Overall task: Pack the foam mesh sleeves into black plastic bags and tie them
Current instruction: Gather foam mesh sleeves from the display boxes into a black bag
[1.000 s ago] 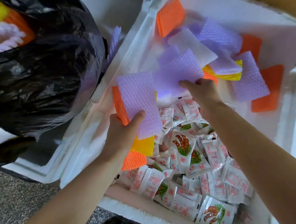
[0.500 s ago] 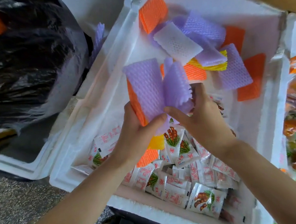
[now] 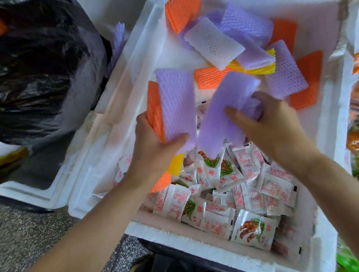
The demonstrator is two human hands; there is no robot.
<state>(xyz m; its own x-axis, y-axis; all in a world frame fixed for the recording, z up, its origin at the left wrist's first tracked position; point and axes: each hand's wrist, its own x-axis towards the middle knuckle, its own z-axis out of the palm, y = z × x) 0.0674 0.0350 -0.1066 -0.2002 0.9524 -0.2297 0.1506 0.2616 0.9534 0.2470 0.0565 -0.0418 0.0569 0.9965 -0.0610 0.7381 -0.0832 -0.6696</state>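
Gripping a flat stack of foam mesh sleeves (image 3: 176, 105) in the left hand (image 3: 153, 147), curling the thumb across the lilac top layer, with orange and yellow edges showing underneath. Clutching a crumpled lilac bunch (image 3: 224, 114) in the right hand (image 3: 269, 127), wrapping the fingers round it, just beside the stack. Holding both over a white foam box (image 3: 206, 247), crumbly at the rim, above glossy printed sachets (image 3: 246, 197). Leaving loose sleeves (image 3: 213, 42), soft honeycomb-textured rectangles in white, lilac, orange and yellow, piled at the far end of the box. Seeing only part of the shiny, wrinkled black plastic bag (image 3: 26, 84), cut off at the left edge. Cannot count the blurred layers of the bunch. Reaching into the far pile a second ago with the right hand; now drawn back beside the stack.
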